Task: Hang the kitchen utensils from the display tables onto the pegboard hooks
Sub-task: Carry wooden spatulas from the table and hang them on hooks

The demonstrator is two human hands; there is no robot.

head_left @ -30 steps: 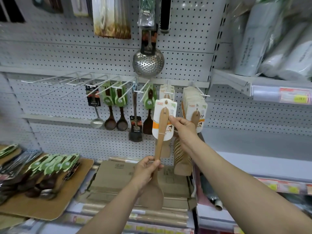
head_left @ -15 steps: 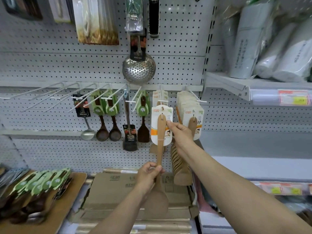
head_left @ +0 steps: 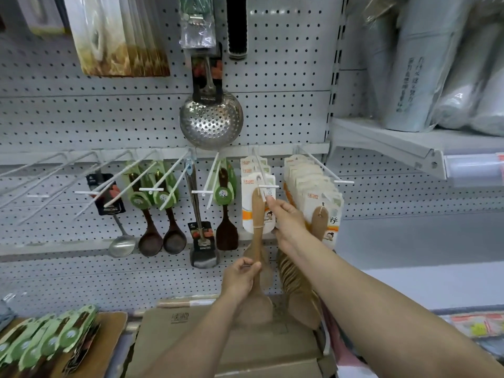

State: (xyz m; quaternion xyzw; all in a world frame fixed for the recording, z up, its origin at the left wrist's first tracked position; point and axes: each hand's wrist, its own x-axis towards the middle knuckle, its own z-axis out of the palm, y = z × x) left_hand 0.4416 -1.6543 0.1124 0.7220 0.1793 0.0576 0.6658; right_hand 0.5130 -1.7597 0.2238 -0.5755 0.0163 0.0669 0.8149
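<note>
1. White perforated pegboard (head_left: 286, 118): many hooks are filled, the far-left ones bare.
2. Green-carded dark spoons (head_left: 46, 342) lie unhung at lower left.
3. Light wooden carded spatula (head_left: 257, 214): card top at the white hook tip (head_left: 268, 186), seemingly not yet threaded.
4. Your left hand (head_left: 240, 276) grips its handle; your right hand (head_left: 286, 219) pinches the card.

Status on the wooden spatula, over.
Left hand grips wooden spatula handle. Right hand pinches its card at the hook tip. Threaded or not, unclear. Matching cards hang behind.
</note>
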